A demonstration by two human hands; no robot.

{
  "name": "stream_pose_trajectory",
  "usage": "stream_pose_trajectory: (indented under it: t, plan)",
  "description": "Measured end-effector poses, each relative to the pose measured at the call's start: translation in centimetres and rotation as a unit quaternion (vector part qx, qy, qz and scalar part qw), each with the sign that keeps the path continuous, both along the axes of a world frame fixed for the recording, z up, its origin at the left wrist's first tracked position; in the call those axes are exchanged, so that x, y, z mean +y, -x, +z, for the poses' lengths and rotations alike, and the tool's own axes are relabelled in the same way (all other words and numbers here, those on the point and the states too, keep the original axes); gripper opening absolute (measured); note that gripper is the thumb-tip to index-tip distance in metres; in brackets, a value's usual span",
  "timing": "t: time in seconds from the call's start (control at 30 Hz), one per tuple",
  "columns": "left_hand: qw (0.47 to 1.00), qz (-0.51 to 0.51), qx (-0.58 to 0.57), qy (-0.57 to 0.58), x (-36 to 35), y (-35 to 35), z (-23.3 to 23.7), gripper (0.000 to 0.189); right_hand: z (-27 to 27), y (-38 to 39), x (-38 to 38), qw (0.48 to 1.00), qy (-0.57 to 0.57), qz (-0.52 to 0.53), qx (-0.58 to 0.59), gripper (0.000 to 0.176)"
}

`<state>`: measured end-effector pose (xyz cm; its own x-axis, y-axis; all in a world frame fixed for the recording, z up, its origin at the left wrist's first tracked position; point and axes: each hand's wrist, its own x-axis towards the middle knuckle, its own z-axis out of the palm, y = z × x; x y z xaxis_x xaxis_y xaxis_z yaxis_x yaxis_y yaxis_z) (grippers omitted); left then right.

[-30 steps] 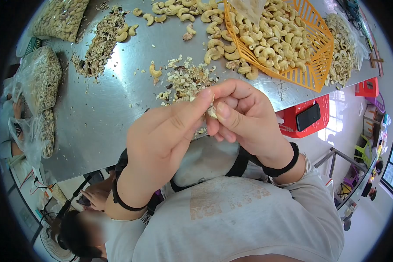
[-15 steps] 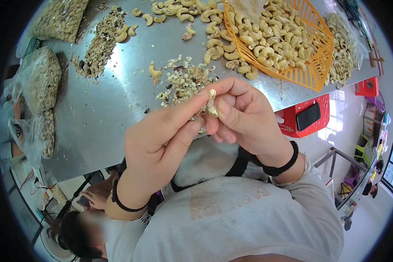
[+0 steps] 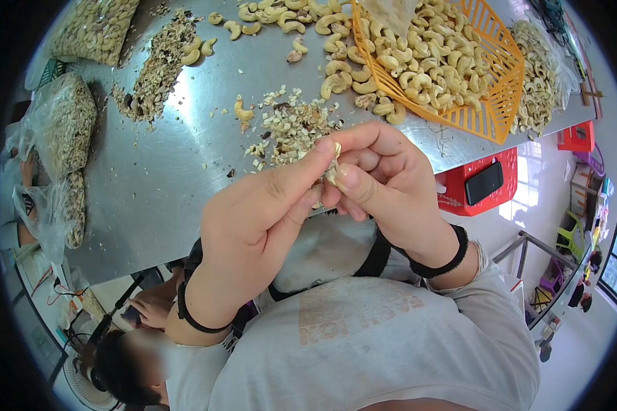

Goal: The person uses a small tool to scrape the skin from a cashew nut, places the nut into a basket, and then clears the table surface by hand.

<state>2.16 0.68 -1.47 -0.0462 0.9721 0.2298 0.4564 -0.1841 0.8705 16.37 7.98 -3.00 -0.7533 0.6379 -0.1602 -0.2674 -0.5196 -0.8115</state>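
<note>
At the centre of the frame, the thumb and curled forefinger of the right hand (image 3: 397, 181) are clamped on a small, pale piece of cashew (image 3: 333, 166); fingertips of the left hand (image 3: 243, 212) meet it from the other side, near its upper end, though whether they grip it or merely press against it cannot be told. Just beyond the fingers, a heap of pale flakes (image 3: 291, 127) lies on the metal table (image 3: 144, 205). Toward the upper right, an orange slatted basket (image 3: 490, 123) holds many cashews (image 3: 442, 65), with loose cashews (image 3: 336, 82) along its left side. A browner pile of crumbs (image 3: 159, 65) sits at upper left, near a clear bag of cashews (image 3: 92, 31). Right of centre, a black phone (image 3: 483, 183) rests on a red stool (image 3: 493, 204).
</note>
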Motion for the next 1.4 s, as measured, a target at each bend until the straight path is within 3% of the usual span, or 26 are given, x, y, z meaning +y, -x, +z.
stream_pose_trajectory:
  t: [0.17, 0.27, 0.33, 0.47, 0.53, 0.63, 0.8, 0.87, 0.93, 1.07, 1.13, 1.4]
  plan:
    - [0.999, 0.009, 0.033, -0.024, -0.1, -0.1, 0.0, 0.037, 0.1, 0.1, -0.1, 0.999, -0.031, -0.002, -0.029, 0.02]
    - [0.997, 0.017, -0.054, 0.043, -0.3, -0.3, 0.5, 0.033, -0.1, 0.1, -0.1, 1.0, -0.013, 0.005, -0.013, 0.021]
    - [0.978, 0.012, -0.192, 0.085, -0.5, -0.1, 0.3, 0.029, -0.3, 0.2, -0.1, 1.0, -0.006, 0.003, 0.001, 0.021]
    - [0.975, 0.045, -0.178, 0.126, -0.6, 0.0, 0.7, 0.03, -0.1, 0.2, -0.2, 1.0, -0.007, 0.003, -0.013, 0.022]
    - [0.928, 0.086, -0.314, 0.18, -0.4, -0.1, 1.2, 0.03, -0.1, 0.2, -0.3, 0.999, -0.036, 0.007, -0.033, 0.022]
    - [0.908, 0.068, -0.361, 0.2, -0.2, -0.1, 1.5, 0.028, -0.3, 0.4, -0.7, 0.996, -0.077, 0.007, -0.043, 0.023]
    - [0.908, 0.068, -0.357, 0.208, 0.0, -0.2, 1.0, 0.025, 0.0, 0.5, -1.0, 0.994, -0.089, 0.011, -0.062, 0.021]
    - [0.901, 0.077, -0.375, 0.205, 0.0, -0.2, 1.0, 0.024, -0.1, 0.6, -1.2, 0.994, -0.103, 0.013, -0.019, 0.019]
    - [0.938, 0.083, -0.263, 0.212, -0.2, 0.0, 1.0, 0.021, 0.1, 0.5, -1.1, 0.995, -0.095, 0.019, -0.031, 0.019]
    - [0.951, 0.092, -0.253, 0.151, -0.2, -1.0, 1.0, 0.019, -0.2, 0.5, -1.1, 0.996, -0.084, 0.017, -0.027, 0.017]
    - [0.976, 0.104, -0.162, 0.102, -0.2, -1.2, 0.5, 0.018, -0.1, 0.5, -1.1, 0.996, -0.077, 0.019, -0.027, 0.017]
    - [0.958, 0.108, -0.221, 0.149, -0.5, -1.4, 0.4, 0.019, -0.2, 0.4, -0.8, 0.998, -0.034, 0.041, -0.015, 0.015]
